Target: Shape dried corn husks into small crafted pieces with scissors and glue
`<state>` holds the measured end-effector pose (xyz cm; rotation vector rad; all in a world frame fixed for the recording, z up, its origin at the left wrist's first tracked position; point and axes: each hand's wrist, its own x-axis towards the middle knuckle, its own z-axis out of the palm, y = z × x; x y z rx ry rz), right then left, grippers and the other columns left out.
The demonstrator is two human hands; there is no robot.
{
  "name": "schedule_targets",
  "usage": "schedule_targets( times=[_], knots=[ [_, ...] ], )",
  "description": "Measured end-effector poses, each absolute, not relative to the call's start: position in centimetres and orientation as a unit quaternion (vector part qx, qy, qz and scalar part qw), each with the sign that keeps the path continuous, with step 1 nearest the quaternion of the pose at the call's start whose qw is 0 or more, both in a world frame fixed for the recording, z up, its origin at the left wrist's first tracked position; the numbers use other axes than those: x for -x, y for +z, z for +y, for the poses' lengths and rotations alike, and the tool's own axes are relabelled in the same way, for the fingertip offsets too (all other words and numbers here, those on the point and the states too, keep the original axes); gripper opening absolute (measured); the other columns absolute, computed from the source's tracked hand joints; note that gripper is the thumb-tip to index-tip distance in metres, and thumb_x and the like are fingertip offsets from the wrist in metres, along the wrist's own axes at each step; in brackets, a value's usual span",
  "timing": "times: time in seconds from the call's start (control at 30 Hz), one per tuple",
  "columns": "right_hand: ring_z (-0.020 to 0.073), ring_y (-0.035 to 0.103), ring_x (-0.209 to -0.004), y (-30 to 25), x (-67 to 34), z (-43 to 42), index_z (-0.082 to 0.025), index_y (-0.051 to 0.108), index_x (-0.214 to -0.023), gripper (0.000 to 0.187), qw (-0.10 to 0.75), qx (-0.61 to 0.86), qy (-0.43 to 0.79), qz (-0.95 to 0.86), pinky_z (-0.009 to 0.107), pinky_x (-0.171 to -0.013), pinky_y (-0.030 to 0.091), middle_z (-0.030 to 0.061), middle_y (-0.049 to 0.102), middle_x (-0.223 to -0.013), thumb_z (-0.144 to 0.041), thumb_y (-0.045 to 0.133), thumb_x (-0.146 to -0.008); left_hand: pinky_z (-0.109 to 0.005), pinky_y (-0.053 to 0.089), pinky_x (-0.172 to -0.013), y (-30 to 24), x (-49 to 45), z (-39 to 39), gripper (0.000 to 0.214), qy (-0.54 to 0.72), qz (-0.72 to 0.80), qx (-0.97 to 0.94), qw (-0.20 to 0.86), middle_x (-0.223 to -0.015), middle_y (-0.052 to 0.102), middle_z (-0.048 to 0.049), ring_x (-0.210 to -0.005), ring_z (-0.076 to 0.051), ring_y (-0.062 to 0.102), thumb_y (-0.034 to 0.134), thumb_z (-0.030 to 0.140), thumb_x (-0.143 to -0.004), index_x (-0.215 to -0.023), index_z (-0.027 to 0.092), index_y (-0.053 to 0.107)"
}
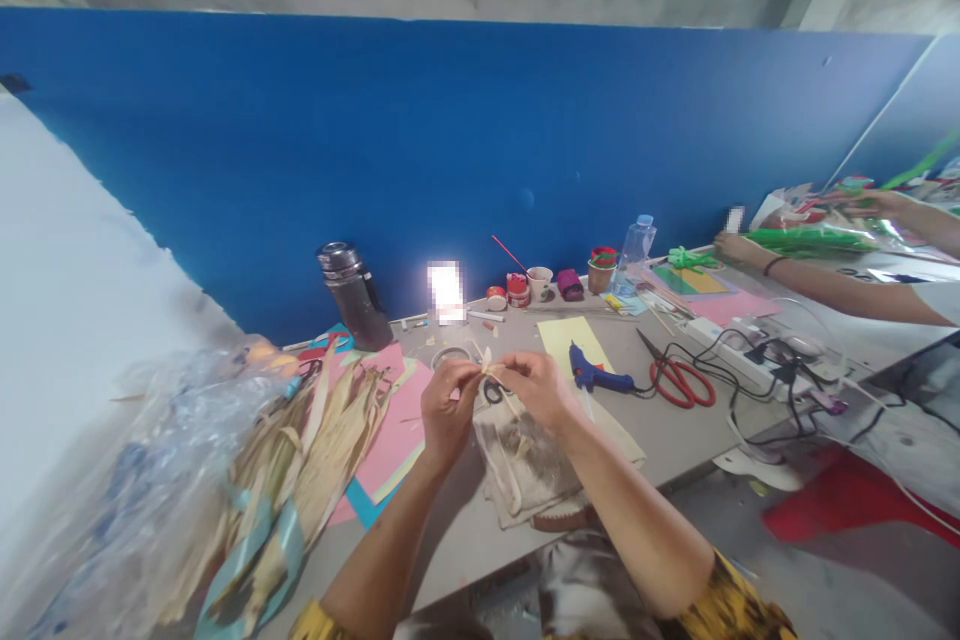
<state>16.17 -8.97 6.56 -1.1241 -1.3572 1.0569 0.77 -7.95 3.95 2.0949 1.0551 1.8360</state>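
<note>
My left hand (448,407) and my right hand (534,386) meet above the table (679,440), both pinching a small pale strip of dried leaf (489,369) between their fingertips. The strip is thin and partly hidden by my fingers. Under my hands lies a cloth bag (525,470). A heap of dried corn husks (315,450) lies to the left on pink and blue paper sheets (394,440).
A blue glue gun (592,375), red scissors (679,380), a power strip with cables (757,345), small cups and paint pots (536,283), a water bottle (636,250), a dark flask (356,295). Another person's arms (817,280) hold green material at the right. A crumpled plastic bag (142,480) lies left.
</note>
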Motion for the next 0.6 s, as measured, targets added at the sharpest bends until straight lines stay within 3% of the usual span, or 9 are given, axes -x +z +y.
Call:
schedule_targets(
  times=[0.27, 0.6],
  knots=[
    [0.01, 0.039, -0.055, 6.63, -15.95, -8.93, -0.015, 0.067, -0.069, 0.028, 0.514, 0.467, 0.452, -0.56, 0.024, -0.053, 0.029, -0.0035, 0.05, -0.056, -0.042, 0.07, -0.076, -0.024, 0.046, -0.066, 3.83, -0.89, -7.83, 0.009, 0.622, 0.355, -0.693, 0.079, -0.08, 0.067, -0.001, -0.072, -0.013, 0.061, 0.065, 0.021, -0.09, -0.081, 0.02, 0.067],
    [0.0073, 0.025, -0.049, 6.95, -15.5, -9.15, -0.015, 0.068, -0.071, 0.034, 0.514, 0.439, 0.518, -0.525, 0.024, -0.047, 0.015, -0.0059, 0.041, -0.053, -0.048, 0.069, -0.073, -0.024, 0.046, -0.064, 3.12, -0.93, -7.77, 0.011, 0.628, 0.394, -0.649, 0.172, -0.083, 0.066, -0.0014, -0.071, -0.014, 0.061, 0.064, 0.023, -0.088, -0.078, 0.02, 0.067]
  ],
)
